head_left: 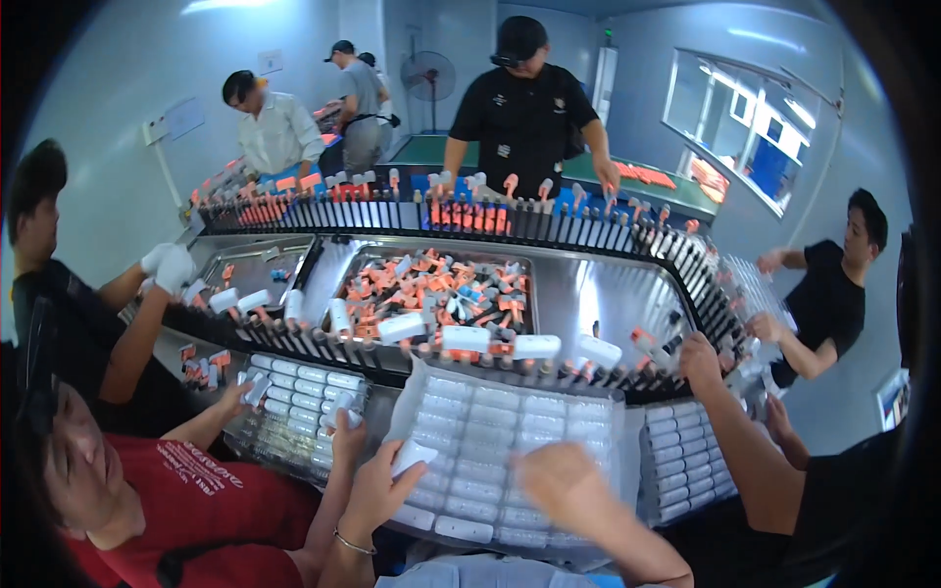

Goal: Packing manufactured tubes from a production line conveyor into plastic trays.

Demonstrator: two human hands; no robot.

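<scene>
My left hand [375, 487], with a bracelet at the wrist, grips a white plastic casing [414, 458] over the left side of a translucent tray [613, 431]. My right hand [561, 482] is over the tray's right half; motion smears its fingers, and I cannot make out whether it holds anything. Rows of compartments fill the tray. White casings [465, 529] lie along its near edge; plastic covers or blurs the rest of the contents.
Beyond the tray runs a looped line of black pegs [549, 223], with white casings [466, 339] on its near side. Inside it, a metal pan [532, 294] holds orange, grey and black parts. Co-workers stand close on both sides, with filled trays [676, 461] before them.
</scene>
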